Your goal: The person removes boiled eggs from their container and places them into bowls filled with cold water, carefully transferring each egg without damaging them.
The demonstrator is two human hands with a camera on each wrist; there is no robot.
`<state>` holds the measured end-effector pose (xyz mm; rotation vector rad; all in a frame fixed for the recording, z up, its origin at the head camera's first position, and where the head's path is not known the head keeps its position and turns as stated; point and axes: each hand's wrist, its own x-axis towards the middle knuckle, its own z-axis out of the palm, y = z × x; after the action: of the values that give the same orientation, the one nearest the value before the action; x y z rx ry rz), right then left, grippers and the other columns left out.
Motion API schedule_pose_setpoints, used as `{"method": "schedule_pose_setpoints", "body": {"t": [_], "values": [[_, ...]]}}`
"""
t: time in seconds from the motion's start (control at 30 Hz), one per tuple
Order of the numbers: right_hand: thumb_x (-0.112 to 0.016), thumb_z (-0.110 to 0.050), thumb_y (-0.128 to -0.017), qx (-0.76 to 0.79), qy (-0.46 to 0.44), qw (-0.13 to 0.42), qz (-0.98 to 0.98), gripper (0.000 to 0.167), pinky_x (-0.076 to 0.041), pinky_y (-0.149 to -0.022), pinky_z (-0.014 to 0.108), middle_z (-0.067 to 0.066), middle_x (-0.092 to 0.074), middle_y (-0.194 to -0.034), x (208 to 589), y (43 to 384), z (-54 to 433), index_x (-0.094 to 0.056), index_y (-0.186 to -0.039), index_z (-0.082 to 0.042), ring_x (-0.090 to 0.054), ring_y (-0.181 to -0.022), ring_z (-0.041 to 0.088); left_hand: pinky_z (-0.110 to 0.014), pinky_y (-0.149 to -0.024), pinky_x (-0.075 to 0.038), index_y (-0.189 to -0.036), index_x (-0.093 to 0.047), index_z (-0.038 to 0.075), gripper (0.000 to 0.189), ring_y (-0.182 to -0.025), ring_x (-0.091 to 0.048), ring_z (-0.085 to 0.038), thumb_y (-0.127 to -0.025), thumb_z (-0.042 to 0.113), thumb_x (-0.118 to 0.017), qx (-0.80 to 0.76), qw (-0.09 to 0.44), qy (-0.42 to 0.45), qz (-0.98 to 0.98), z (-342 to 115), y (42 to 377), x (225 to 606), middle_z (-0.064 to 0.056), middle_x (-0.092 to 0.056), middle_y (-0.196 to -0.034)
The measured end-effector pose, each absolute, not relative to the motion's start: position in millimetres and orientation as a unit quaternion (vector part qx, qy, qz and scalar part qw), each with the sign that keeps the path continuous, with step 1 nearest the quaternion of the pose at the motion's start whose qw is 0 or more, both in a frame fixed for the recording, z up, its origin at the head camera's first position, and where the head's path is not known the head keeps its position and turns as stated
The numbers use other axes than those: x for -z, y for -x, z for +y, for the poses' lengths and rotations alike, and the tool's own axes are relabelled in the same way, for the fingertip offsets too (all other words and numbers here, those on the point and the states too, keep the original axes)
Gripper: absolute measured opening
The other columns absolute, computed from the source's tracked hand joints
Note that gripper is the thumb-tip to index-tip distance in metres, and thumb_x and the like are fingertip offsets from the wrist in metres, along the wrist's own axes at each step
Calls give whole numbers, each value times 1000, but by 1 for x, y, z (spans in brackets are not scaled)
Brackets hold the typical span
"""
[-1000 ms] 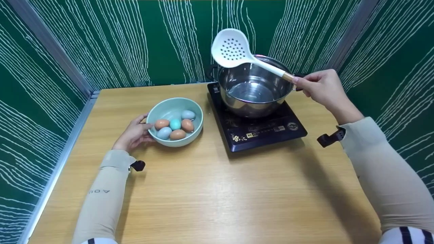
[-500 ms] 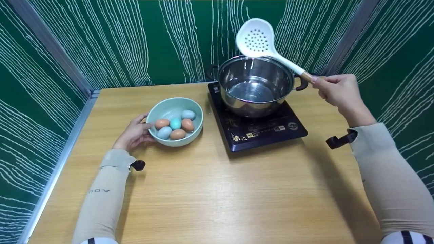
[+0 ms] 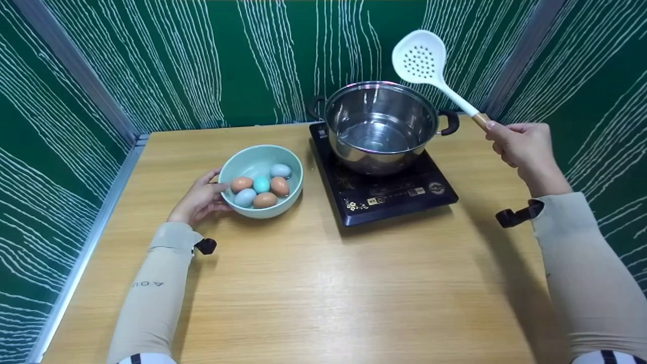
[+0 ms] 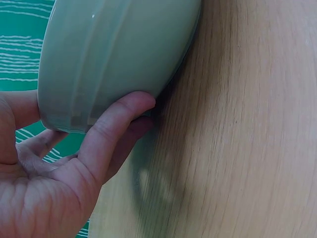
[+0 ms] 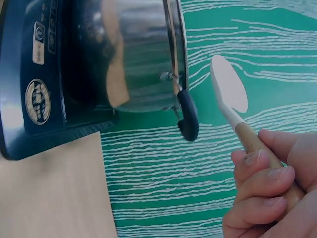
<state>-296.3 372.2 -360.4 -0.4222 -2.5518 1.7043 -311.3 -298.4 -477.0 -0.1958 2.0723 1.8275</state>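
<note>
My left hand [image 3: 198, 200] holds the left side of a pale green bowl [image 3: 252, 161], with fingers along its outer wall [image 4: 119, 54] in the left wrist view. Inside lie several eggs, some brown [image 3: 265, 200], some bluish [image 3: 245, 197], one bright turquoise [image 3: 261, 184]. With my right hand [image 3: 528, 149] I grip the wood-coloured handle [image 5: 255, 144] of a white slotted skimmer [image 3: 445, 93]. Its perforated head is raised behind and right of a steel pot [image 3: 374, 161], apart from it. What looks like clear water shows at the bottom of the pot.
The pot stands on a black induction cooktop [image 3: 399, 198], its dark side handle [image 3: 450, 123] toward my right hand. A wooden table [image 3: 323, 283] carries everything. Green walls [image 3: 167, 60] with white wavy lines enclose the back and sides.
My right hand has moved to the right and a little toward me, taking the skimmer from above the pot to its right. The left hand and the bowl have stayed put.
</note>
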Motion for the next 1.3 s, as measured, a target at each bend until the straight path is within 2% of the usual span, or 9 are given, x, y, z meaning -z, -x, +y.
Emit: {"method": "schedule_pose_setpoints", "body": {"t": [0.13,0.27,0.57,0.8,1.03,1.17,1.3], "values": [[-73,-57,-99,-554,150,25,-818,31,-38,-44,27,-8,-65,-69,368,297,379,-85,-92,-30,-51,-60,11,-40,-93,-68,-175,-24,24,63,-109,-76,-20,-116,19,-47,-649,184,68,735,-298,311,477,-27,-51,-160],[-69,-53,-104,-566,162,27,-807,32,-38,-43,26,-10,-64,-66,376,296,386,-83,-85,-31,-50,-55,8,-39,-94,-68,-175,-23,25,63,-110,-76,-22,-117,20,-47,-646,185,68,737,-299,311,476,-26,-51,-160],[-63,-51,-108,-579,190,-6,-793,35,-42,-47,23,-12,-65,-69,398,289,395,-81,-82,-35,-52,-57,6,-39,-94,-68,-175,-23,26,63,-109,-75,-22,-117,22,-46,-638,183,70,745,-301,310,478,-25,-53,-157],[-61,-48,-110,-601,211,-29,-770,35,-44,-52,23,-11,-65,-71,421,288,402,-79,-86,-32,-53,-61,7,-39,-93,-68,-175,-24,25,62,-108,-76,-22,-117,21,-46,-637,178,70,747,-299,310,478,-26,-52,-159],[-61,-42,-110,-626,232,-33,-744,38,-42,-48,23,-8,-65,-66,446,291,408,-75,-80,-24,-53,-57,6,-39,-93,-68,-175,-22,23,64,-110,-76,-22,-116,20,-47,-645,177,67,740,-298,309,478,-25,-47,-164],[-59,-43,-112,-615,251,-52,-746,36,-45,-53,23,-8,-65,-69,458,291,410,-74,-86,-23,-53,-61,7,-38,-92,-68,-175,-23,23,63,-111,-76,-22,-116,20,-47,-645,176,70,740,-298,309,478,-24,-47,-164],[-56,-44,-113,-599,279,-64,-748,31,-48,-56,22,-10,-66,-72,470,293,411,-71,-105,-18,-55,-64,7,-38,-91,-68,-174,-25,24,62,-110,-76,-22,-116,20,-47,-646,175,74,739,-297,309,478,-23,-50,-162]]}}
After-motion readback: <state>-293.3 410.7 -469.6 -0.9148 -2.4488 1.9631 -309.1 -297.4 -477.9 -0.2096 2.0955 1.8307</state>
